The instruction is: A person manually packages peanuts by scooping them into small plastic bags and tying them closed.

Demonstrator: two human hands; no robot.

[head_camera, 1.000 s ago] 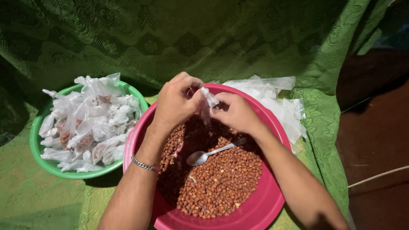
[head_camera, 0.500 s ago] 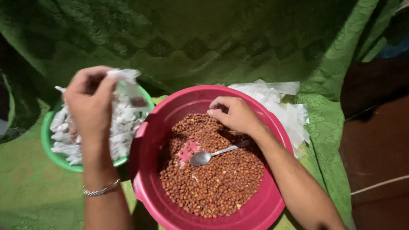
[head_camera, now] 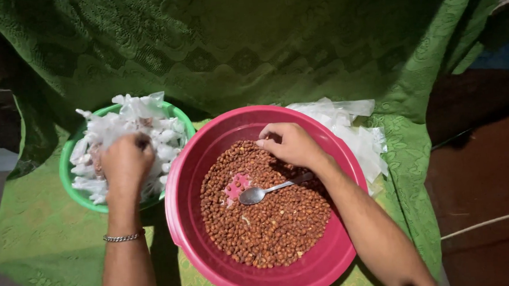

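Your left hand (head_camera: 126, 161) sits low over the round green plastic bowl (head_camera: 69, 162), fingers curled down among the small knotted clear-plastic packets (head_camera: 150, 122) piled in it — from above I cannot tell whether you are gripping a packet or have let go, since the knuckles hide the fingertips. The bowl stands just beside the big round pink plastic basin (head_camera: 182, 186), touching or nearly touching its rim, so a filled packet has only a short way to travel from one to the other. Your right hand (head_camera: 292, 144) rests inside the basin at its far side, fingers loosely bent and empty as far as I can see, lying on the heap of reddish-brown roasted peanuts (head_camera: 275, 225). The metal spoon (head_camera: 255, 194) lies on the peanuts with its bowl toward the middle, where a patch of pink basin floor shows through, and its handle runs under your right wrist — within easy reach. Behind the basin on the right, a loose stack of flat clear plastic bags (head_camera: 357, 135) lies on the green patterned cloth (head_camera: 41, 238) that covers the table and hangs up behind it; they lie close to your right hand. A silver chain bracelet (head_camera: 124, 237) circles your left wrist.
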